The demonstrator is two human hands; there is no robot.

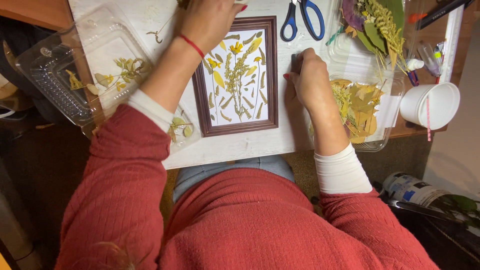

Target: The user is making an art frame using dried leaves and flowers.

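Red sweater (250, 220) below; upright picture frame (239, 75) runs lengthwise away from it.

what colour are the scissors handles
Blue, with black inner edges; the scissors lie above the picture frame in the head view.

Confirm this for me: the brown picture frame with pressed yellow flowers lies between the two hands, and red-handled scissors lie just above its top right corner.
One detail is wrong: the scissors have blue handles, not red. The head view shows them above the top right corner of the brown picture frame, which holds pressed yellow flowers and lies between the left hand and the right hand.
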